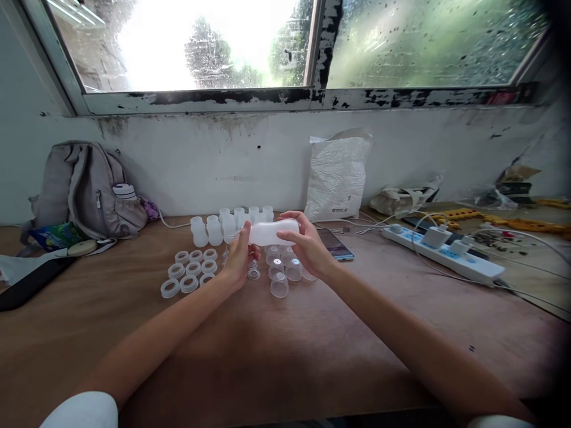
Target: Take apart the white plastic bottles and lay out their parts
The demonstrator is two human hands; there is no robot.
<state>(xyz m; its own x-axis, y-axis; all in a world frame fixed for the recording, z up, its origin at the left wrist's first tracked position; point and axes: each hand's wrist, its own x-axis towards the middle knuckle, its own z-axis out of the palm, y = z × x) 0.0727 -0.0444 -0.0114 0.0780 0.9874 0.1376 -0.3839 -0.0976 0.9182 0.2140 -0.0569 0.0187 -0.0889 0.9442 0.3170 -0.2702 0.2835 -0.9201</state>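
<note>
A frosted white plastic bottle (pixel 269 233) lies level between my two hands above the table. My left hand (pixel 238 261) is closed at its left end, thumb upright against it; what else those fingers may hold is hidden. My right hand (pixel 307 241) wraps round the other end. Behind are more frosted bottles (pixel 214 230) standing in rows. Translucent rings (pixel 188 283) are laid out in rows to the left of my left hand. Clear cups (pixel 279 285) stand beneath my right hand. Small clear nipple-shaped pieces (pixel 253 271) show partly behind my left hand.
A grey backpack (pixel 82 184) sits at the back left, near a black case (pixel 38 284). A white plastic package (pixel 336 175) leans on the wall. A phone (pixel 335 244) lies right of the cups. Further right is a power strip (pixel 446 252) with plugs and loose cables.
</note>
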